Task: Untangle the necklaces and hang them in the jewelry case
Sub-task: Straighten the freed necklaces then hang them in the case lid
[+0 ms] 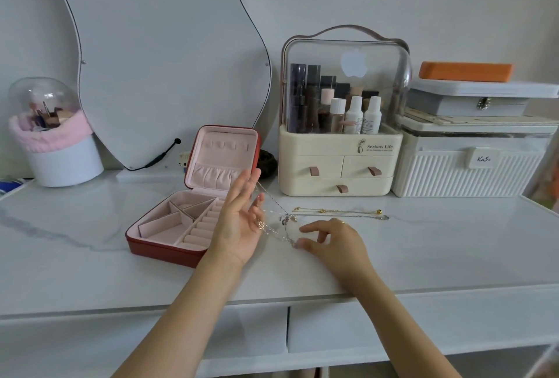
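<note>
A red jewelry case [145, 246] with pink lining stands open on the white marble table, its lid upright with a row of hooks [227, 145]. My left hand [240, 220] is raised in front of it, palm up and fingers straight, with a tangled silver necklace [282, 220] draped over the fingers. The chain runs down to my right hand [332, 241], which pinches it at the fingertips close to the tabletop. Two more necklaces, gold [338, 211] and silver [363, 216], lie stretched out on the table behind my right hand.
A cream cosmetics organiser [338, 160] with a clear cover stands behind the necklaces, and white storage boxes [469, 163] are to its right. A wavy mirror [163, 60] leans on the wall. A white brush tub [60, 154] sits far left. The table's front edge [272, 302] has drawers below.
</note>
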